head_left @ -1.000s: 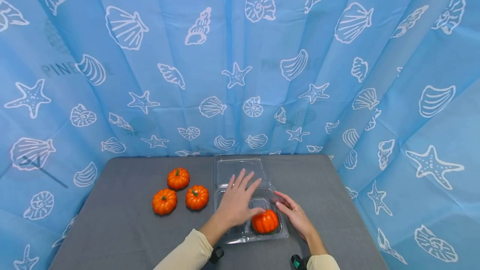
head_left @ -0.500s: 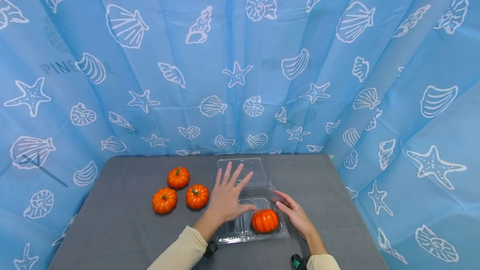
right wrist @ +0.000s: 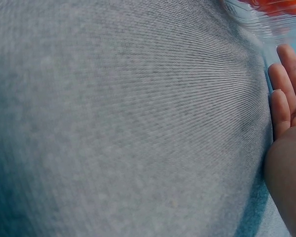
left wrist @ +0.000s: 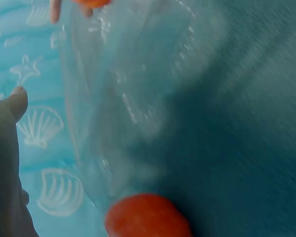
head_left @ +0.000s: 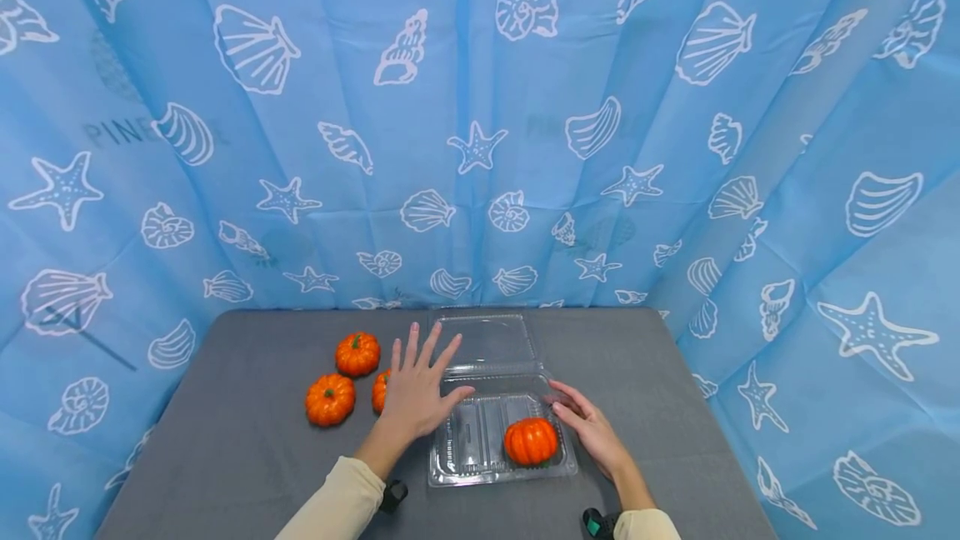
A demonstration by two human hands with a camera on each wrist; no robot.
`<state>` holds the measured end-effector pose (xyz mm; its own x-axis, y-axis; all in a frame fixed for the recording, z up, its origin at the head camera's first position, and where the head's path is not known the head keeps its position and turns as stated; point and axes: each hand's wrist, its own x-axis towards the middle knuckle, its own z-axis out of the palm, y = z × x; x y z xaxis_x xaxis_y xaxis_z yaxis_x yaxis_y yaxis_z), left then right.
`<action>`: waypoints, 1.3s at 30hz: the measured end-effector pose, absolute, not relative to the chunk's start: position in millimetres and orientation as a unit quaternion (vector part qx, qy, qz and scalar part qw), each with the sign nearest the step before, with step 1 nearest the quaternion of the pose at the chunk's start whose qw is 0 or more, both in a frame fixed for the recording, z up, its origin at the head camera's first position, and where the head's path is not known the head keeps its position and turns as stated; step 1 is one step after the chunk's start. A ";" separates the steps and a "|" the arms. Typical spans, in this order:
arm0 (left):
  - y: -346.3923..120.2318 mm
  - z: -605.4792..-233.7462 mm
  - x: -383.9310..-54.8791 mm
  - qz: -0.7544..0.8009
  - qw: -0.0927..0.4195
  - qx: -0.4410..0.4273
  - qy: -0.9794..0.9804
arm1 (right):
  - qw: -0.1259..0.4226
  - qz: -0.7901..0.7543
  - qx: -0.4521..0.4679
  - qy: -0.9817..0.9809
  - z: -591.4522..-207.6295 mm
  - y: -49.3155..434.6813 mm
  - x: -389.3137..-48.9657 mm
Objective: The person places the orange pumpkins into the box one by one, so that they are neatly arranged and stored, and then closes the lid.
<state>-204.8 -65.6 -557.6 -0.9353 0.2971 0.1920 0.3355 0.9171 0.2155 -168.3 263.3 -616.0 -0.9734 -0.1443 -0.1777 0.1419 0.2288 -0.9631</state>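
My left hand [head_left: 412, 394] is spread, with straight fingers and nothing in it. It overlaps the nearest orange pumpkin [head_left: 379, 391] in the head view, hiding most of it. Two more small orange pumpkins, one in back [head_left: 357, 354] and one in front [head_left: 330, 400], lie left of it. A clear plastic clamshell container [head_left: 468, 473] lies with its lid [head_left: 487, 340] folded back. One pumpkin [head_left: 531, 442] rests on its side in the right half of the tray. My right hand [head_left: 596, 436] has its loosely bent fingertips right at the container's right rim.
The grey cloth-covered table [head_left: 247, 440] carries everything. Behind and to the right hangs a blue curtain [head_left: 480, 232] with white shells and starfish. The lid reaches close to the table's back edge. Dark bands [head_left: 393, 494] sit on both wrists.
My left hand has moved left from above the tray to over the nearest loose pumpkin, uncovering the tray's left half. The right hand and the pumpkin in the tray have stayed put.
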 end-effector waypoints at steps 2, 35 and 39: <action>-74.6 -561.0 -204.8 -0.127 0.081 -0.149 -0.977 | 0.118 -0.622 0.001 0.774 -615.6 262.8 -168.4; -123.5 -580.4 -194.2 -0.158 0.041 -0.109 -0.981 | 0.133 -0.627 0.001 0.767 -614.8 264.6 -168.4; -123.9 -584.5 -193.0 -0.152 0.037 -0.113 -0.981 | 0.134 -0.627 0.004 0.767 -614.6 264.4 -167.9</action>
<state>-193.0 -123.9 -584.5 -0.9717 0.2101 0.1078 0.2328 0.9285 0.2893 -167.9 264.4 -614.6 -0.9638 -0.1631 -0.2109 0.1742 0.2138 -0.9612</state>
